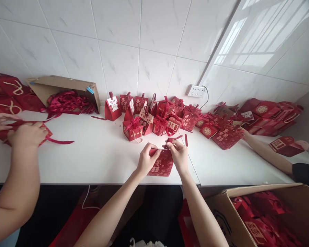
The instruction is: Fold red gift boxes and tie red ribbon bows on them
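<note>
A red paper gift box [162, 166] with pale printed characters rests near the table's front edge, between my hands. My left hand [147, 159] pinches its top left edge between thumb and fingers. At the top right corner, my right hand [178, 156] is closed on a short dark red strip [170, 140]; whether it passes through the box top is hidden by the fingers. Just beyond my hands stand several finished-looking small red boxes, among them one with a bow and a bead handle [133, 132]. A loose red strip [186, 140] lies beside my right hand.
A cardboard box of red ribbons [64, 82] lies against the wall. At left, a co-worker's hands [28, 133] work on a red box; another person's arm [270, 156] reaches in from the right. Below right stands an open carton [222, 206] holding red boxes. A power strip [196, 91] is on the wall.
</note>
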`<state>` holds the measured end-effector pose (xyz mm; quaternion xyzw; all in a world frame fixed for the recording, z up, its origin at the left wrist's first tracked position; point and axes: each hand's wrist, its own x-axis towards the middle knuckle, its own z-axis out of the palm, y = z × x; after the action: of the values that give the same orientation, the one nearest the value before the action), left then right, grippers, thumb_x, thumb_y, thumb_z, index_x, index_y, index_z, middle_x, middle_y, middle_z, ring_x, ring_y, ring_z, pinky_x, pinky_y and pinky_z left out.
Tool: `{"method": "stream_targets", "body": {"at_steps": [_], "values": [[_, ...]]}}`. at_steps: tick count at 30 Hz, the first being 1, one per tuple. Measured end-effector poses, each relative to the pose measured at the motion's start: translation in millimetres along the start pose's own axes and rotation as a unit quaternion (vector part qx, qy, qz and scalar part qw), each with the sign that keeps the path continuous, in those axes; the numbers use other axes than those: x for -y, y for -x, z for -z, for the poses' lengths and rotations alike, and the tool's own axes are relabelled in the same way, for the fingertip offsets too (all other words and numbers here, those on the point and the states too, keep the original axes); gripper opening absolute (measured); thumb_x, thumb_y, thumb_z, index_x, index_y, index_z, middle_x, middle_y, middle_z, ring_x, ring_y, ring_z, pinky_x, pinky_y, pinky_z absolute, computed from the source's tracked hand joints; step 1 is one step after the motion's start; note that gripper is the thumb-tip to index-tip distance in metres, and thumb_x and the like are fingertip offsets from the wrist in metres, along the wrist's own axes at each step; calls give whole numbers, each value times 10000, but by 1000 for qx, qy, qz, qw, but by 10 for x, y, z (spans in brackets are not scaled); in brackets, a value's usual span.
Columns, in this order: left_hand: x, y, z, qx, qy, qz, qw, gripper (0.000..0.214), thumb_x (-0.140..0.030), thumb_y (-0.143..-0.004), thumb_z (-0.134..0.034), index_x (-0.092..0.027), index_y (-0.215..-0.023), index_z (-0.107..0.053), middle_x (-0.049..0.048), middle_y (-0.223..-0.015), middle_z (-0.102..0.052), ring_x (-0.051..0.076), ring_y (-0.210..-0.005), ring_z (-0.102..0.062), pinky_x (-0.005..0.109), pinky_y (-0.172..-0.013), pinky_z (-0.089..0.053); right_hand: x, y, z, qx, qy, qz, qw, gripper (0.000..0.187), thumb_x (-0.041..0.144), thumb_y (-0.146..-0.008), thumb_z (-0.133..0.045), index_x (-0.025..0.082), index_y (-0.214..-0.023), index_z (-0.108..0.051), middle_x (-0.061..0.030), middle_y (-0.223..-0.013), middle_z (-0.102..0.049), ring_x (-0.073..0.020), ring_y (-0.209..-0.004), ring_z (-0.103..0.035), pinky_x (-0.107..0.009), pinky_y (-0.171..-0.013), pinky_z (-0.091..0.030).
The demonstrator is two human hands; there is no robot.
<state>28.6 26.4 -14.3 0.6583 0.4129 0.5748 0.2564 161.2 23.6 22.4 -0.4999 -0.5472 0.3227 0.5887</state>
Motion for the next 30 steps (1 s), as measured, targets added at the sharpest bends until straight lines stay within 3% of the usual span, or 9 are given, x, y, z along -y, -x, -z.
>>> {"method": "stream_targets", "body": {"at_steps": [5, 9, 17, 25, 30], "values": [[-29, -18, -8, 16, 46, 20, 999, 108, -291, -831, -531, -189, -827, -567, 25, -835, -646, 149, -807, -625, 263, -756, -497, -22, 40, -19, 8, 50, 8, 999, 317, 468, -735, -626, 176, -617, -597, 8, -598, -580, -134, -572, -505, -255, -564, -416], [-49, -29, 3, 43, 67, 39, 996, 134, -288, -832, -533, -189, -857, -619, 34, -870, -683, 164, -836, -642, 277, -778, -499, -53, 59, 28, 42, 48, 22, 998, 289, 453, -750, -624, 179, -660, -621, -3, -659, -597, -146, -623, -532, -265, -601, -431], [-45, -4, 10, 45, 71, 66, 994, 136, -291, -820, -550, -180, -783, -619, 25, -804, -684, 162, -770, -642, 272, -747, -505, -30, 1, 358, 249, 94, 80, 961, 194, 314, -815, -579, 205, -957, -654, -46, -913, -636, -189, -854, -594, -303, -736, -476], [-53, -28, 30, 56, 112, 85, 989, 166, -323, -809, -557, -169, -776, -609, 19, -784, -678, 151, -756, -643, 246, -719, -509, -43, 25, 261, 178, 130, 33, 975, 181, 342, -809, -567, 181, -846, -642, -26, -796, -659, -164, -727, -603, -268, -667, -469], [-10, -47, 71, 107, 112, 104, 982, 175, -326, -754, -626, -160, -809, -634, 30, -812, -681, 164, -779, -641, 253, -730, -504, -65, 60, 209, 160, 143, 68, 974, 184, 336, -837, -534, 180, -823, -633, -24, -776, -645, -153, -710, -588, -259, -658, -461]]}}
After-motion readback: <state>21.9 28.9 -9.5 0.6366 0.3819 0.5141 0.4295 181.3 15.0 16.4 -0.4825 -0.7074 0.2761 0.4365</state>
